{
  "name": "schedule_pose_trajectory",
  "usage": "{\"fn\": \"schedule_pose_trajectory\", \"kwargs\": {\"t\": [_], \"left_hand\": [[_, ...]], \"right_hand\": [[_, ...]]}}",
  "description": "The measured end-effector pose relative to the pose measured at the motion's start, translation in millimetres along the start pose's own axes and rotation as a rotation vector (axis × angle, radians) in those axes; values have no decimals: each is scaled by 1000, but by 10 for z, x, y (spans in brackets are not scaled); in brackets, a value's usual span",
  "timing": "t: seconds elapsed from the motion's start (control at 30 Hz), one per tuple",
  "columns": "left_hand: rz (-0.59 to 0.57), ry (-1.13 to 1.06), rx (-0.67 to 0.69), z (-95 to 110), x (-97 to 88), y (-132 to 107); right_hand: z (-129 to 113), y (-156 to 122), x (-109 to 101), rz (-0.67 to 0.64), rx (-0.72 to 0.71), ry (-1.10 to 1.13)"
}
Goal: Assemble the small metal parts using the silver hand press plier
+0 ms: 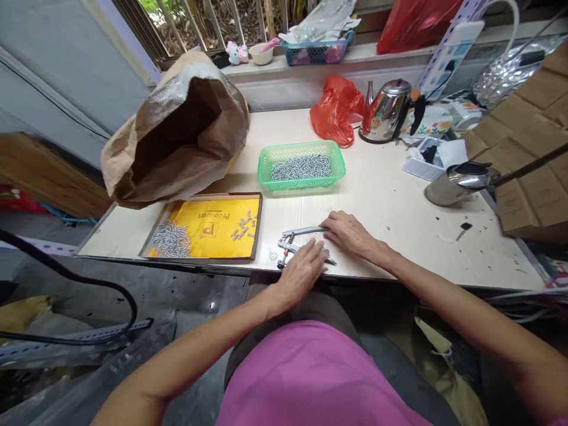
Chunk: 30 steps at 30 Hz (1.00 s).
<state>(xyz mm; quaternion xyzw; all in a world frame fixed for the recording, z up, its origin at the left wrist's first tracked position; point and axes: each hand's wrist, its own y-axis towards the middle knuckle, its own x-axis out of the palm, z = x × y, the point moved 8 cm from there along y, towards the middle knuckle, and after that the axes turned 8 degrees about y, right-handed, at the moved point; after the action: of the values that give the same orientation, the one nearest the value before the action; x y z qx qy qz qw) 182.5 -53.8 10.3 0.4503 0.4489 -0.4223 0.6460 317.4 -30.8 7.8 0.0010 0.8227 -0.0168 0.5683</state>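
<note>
Fingers [318, 251] of the left hand [304, 269] lie flat and close together over a metal hand tool [296, 232] near the desk's [390, 195] front edge, while the right hand [350, 234], fingers loosely spread, touches its upper handle, with a yellow-lined tray [208, 228] just beside it.

Silvery metal pliers-like tool [295, 238], flat at the front edge of the table [399, 201]

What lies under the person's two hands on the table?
A metal hand tool. The left hand covers its middle, the right hand touches the end of one handle. Its head and that handle show; the rest is hidden.
</note>
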Motion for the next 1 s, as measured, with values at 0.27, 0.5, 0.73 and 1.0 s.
{"fn": "schedule_pose_trajectory", "kwargs": {"t": [0.27, 0.5, 0.73, 1.0], "left_hand": [[29, -108, -19, 137, 28, -80], [72, -72, 168, 319, -320, -592], [170, 372, -701, -1602, -1340, -1475], [-84, 494, -869, -3012, -1459, -1751]], "right_hand": [[-354, 372, -80, 5, -94, -70], [-1478, 188, 354, -240, -628, -53], [-1400, 426, 150, 3, -569, 339], [-194, 1064, -1098, 562, -136, 161]]}}
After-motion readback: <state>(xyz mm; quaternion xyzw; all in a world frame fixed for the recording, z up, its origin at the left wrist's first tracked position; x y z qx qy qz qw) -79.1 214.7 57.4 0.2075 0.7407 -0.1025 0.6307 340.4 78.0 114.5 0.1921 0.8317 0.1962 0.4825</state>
